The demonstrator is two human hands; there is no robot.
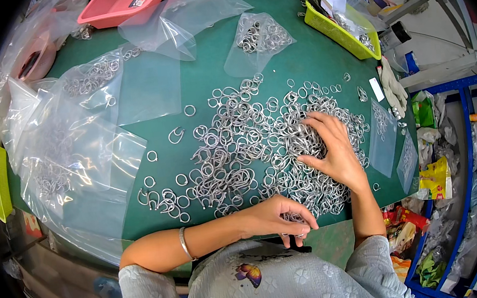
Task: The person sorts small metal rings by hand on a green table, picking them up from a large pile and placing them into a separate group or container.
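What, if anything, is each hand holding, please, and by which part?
The left hand apparently cups metal rings, gripped parts hidden; for the right hand, I cannot tell.

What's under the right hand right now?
The right hand is spread over a pile of silvery rings; some show between its thumb and index finger. Whatever lies directly beneath the palm is covered, so I can't see it.

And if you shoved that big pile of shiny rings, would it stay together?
Probably not: the rings lie loose, so they'd likely spread apart. Some might snag and drag others along, because many overlap. The stray ones would probably slide rather than roll, since they seem to lie flat on the table.
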